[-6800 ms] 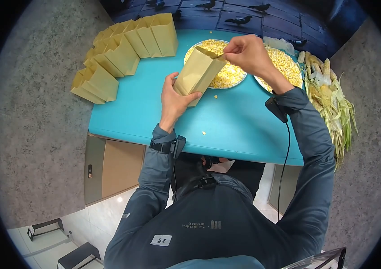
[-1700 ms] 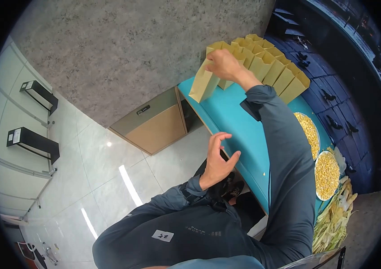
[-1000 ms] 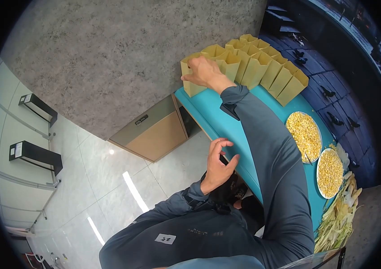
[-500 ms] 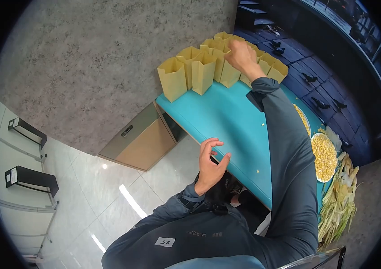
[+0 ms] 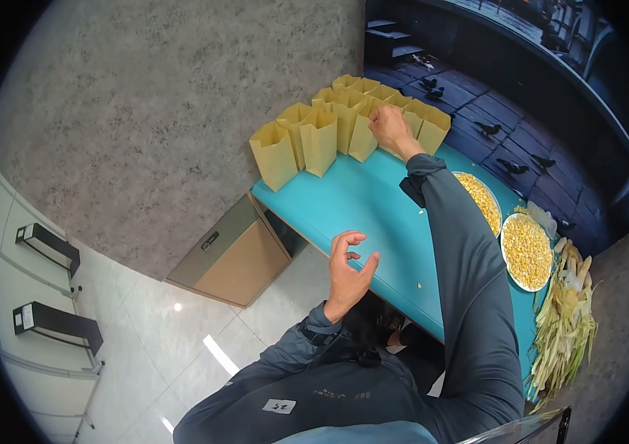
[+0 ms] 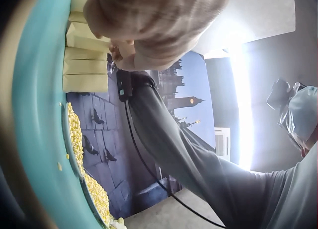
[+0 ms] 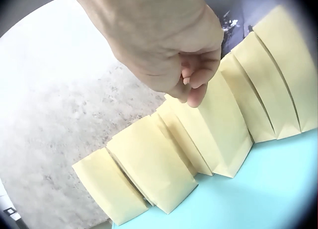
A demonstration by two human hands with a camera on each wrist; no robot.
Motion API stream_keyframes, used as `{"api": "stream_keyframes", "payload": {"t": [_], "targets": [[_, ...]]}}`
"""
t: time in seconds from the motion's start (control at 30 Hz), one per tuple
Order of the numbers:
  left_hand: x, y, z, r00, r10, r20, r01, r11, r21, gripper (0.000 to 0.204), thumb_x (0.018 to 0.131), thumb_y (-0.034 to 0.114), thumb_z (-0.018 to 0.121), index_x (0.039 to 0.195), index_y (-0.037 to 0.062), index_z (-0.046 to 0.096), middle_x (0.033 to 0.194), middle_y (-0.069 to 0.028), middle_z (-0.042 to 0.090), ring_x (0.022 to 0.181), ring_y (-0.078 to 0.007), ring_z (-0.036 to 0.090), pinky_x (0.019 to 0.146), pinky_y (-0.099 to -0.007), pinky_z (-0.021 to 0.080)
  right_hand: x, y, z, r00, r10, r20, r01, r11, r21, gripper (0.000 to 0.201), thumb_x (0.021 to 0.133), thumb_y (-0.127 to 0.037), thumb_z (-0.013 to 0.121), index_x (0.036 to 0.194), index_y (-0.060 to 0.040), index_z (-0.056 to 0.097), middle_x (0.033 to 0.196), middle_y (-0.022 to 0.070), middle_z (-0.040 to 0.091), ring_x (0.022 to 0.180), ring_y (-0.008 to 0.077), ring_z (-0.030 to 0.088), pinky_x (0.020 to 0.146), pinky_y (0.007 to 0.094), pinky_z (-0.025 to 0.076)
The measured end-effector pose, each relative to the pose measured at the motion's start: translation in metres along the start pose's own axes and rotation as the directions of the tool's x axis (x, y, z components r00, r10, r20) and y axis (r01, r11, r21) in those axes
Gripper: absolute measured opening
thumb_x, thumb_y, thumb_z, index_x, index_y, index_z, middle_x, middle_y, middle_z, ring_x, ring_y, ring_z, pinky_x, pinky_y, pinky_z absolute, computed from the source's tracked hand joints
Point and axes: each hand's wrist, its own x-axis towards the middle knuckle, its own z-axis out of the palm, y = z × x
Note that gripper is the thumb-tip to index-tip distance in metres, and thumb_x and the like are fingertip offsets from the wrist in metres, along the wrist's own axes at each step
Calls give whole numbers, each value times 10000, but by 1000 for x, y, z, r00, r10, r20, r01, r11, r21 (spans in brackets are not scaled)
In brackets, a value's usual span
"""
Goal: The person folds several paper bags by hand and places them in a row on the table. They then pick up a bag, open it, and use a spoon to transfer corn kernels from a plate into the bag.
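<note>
Fingers of my right hand [image 5: 392, 129] pinch the top edge of a tan paper bag [image 5: 362, 142] in the middle of the group; in the right wrist view the curled fingers of the right hand [image 7: 166, 45] lie over the upper rim of that bag [image 7: 223, 130], which stands upright. My left hand [image 5: 350, 280] hangs empty by the table's front edge, its fingers loosely curved and thumb apart. Two more bags stand at the left end, the outermost bag [image 5: 275, 159] and a nearer bag [image 5: 319, 144]. Whether the bags hold anything cannot be seen.
Two plates of corn kernels, one plate [image 5: 479, 201] partly behind the right sleeve and another [image 5: 527, 251], stand on the teal table [image 5: 351, 200]. Husks and cobs [image 5: 564, 325] lie at its right end. A grey wall [image 5: 203, 111] rises behind the left-hand bags.
The right hand carried a bag to the left end, released it, and moved right to a bag in the middle. The left hand stays empty. The head view has turned toward the bags.
</note>
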Motion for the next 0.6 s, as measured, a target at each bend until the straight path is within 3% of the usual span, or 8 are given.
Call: {"api": "stream_keyframes", "payload": {"t": [0.07,0.2,0.23,0.27,0.33,0.37,0.43,0.6], "targets": [[9,-4,-2,1000,16,3,-16,1000,25,468,869,83,850,1279,75,625,1352,-112,590,1214,-233,615,889,-371,527,-17,3,-8,1000,-8,-15,9,999,41,222,934,-179,718,1094,-30,754,1133,256,767,1082,483,728,924,557,590],[38,3,2,995,96,-12,-92,979,183,575,822,116,903,1304,45,597,1290,-125,585,1227,-279,591,886,-396,530,-97,-4,-48,959,-221,-175,245,961,130,146,981,-126,663,1080,-30,713,1007,235,751,946,493,709,817,559,571],[47,5,2,997,76,25,-79,970,228,791,761,161,955,1421,48,534,1404,-156,541,1348,-353,521,1022,-457,512,-122,-8,-60,932,-277,-233,323,927,190,114,998,-103,643,1071,-33,696,972,229,741,911,497,696,790,561,560],[55,7,3,997,77,31,-82,972,222,791,761,161,955,1421,48,534,1404,-156,541,1348,-353,521,1022,-457,512,-146,-11,-70,936,-278,-214,321,926,199,90,1001,-84,643,1066,-33,681,957,220,729,901,490,690,773,552,555],[64,14,5,945,324,51,-319,871,373,1094,669,212,1013,1580,75,423,1579,-177,436,1476,-412,412,1185,-520,415,-197,-19,-88,945,-263,-195,302,930,207,68,1005,-65,642,1061,-33,666,943,210,718,891,483,684,757,544,551],[67,18,5,945,320,67,-322,874,365,1094,669,212,1013,1580,75,423,1579,-177,436,1476,-412,412,1185,-520,415,-223,-24,-97,937,-286,-202,323,928,187,70,991,-51,666,1057,-29,670,955,201,717,896,465,689,754,528,556],[66,24,4,922,279,268,-379,793,478,1386,558,257,1065,1679,61,275,1689,-210,330,1555,-445,327,1294,-528,310,-265,-26,-108,937,-282,-205,318,934,166,80,977,-37,690,1054,-25,674,968,192,715,901,446,693,752,513,560],[53,9,7,808,246,536,-432,865,255,1508,508,212,1075,1723,112,189,1670,-177,362,1555,-430,323,1278,-573,295,-337,-22,-121,778,-552,-301,570,821,-31,207,815,8,773,1000,-9,681,978,133,718,949,345,730,768,440,581]]}}
